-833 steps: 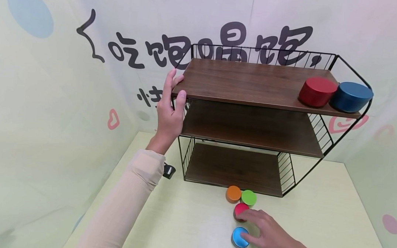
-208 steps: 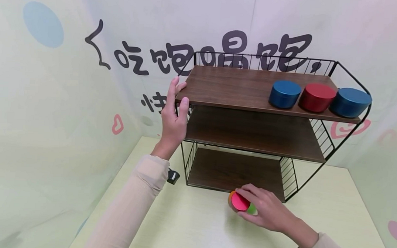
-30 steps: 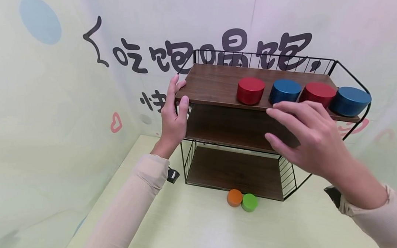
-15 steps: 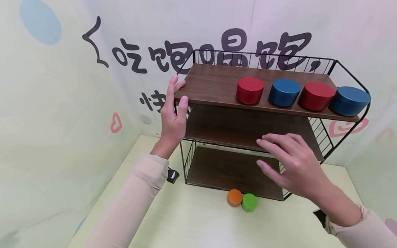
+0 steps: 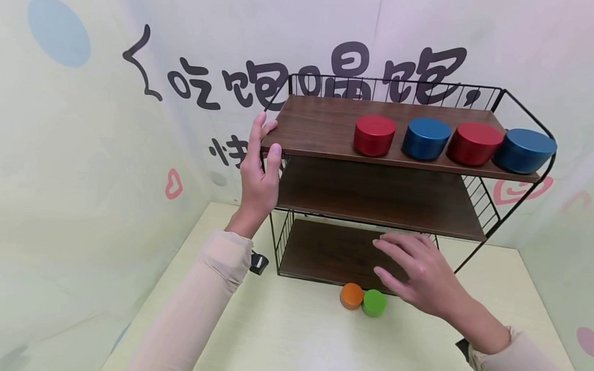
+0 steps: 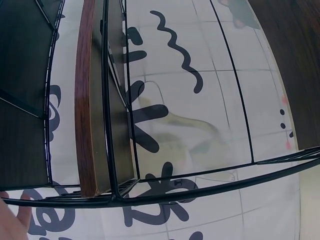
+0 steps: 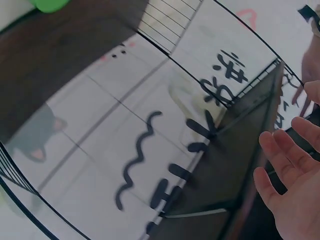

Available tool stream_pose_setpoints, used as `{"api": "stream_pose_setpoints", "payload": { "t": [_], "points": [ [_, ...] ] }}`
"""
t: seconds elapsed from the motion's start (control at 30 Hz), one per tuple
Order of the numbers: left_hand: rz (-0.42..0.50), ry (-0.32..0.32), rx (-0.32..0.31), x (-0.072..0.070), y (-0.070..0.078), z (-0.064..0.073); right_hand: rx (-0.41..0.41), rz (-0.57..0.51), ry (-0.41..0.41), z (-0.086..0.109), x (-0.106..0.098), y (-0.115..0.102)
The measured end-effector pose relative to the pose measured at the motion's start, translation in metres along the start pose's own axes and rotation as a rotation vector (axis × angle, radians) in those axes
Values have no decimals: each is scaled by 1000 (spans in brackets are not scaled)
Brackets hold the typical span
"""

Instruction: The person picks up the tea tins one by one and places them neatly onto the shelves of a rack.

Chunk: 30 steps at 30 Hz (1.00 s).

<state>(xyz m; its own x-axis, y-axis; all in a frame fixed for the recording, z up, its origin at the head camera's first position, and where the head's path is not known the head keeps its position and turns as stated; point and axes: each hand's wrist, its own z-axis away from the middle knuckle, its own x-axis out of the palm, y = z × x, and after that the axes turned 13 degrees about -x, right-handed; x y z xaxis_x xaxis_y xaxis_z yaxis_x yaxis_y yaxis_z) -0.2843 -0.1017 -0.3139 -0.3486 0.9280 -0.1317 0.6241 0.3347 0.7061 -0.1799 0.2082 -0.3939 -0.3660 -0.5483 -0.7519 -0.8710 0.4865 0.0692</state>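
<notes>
A three-tier shelf rack [image 5: 376, 197] with dark wooden boards and a black wire frame stands on the table. My left hand [image 5: 259, 178] holds the left end of its top board, thumb at the front edge. Along the right part of that board sit a red round tin [image 5: 374, 136], a blue tin [image 5: 426, 139], another red tin [image 5: 475, 144] and another blue tin [image 5: 524, 152]. My right hand [image 5: 422, 274], holding nothing, hangs before the bottom board with fingers loosely bent. Just left of and below it, an orange tin [image 5: 352, 296] and a green tin [image 5: 373, 303] stand side by side.
The pale table [image 5: 290, 340] runs in front of the rack. Behind is a printed wall sheet [image 5: 184, 25] with large black characters. A small black object [image 5: 259, 263] shows beside the left wrist. Wire side panels [image 5: 479, 199] close the rack's ends.
Since the oldest frame, a blue tin and a red tin have gone from table to top board. Over the last second my right hand has moved down and left from there; my left hand stays put.
</notes>
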Motion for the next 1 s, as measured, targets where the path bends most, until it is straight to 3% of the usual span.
{"api": "stream_pose_setpoints", "payload": {
  "t": [0.37,1.0],
  "points": [
    [4,-1,21,-1,-1,0,-2,-16,28,29,37,-4],
    [4,5,32,0,-2,0,136,-44,-61,75,83,-14]
  ]
}}
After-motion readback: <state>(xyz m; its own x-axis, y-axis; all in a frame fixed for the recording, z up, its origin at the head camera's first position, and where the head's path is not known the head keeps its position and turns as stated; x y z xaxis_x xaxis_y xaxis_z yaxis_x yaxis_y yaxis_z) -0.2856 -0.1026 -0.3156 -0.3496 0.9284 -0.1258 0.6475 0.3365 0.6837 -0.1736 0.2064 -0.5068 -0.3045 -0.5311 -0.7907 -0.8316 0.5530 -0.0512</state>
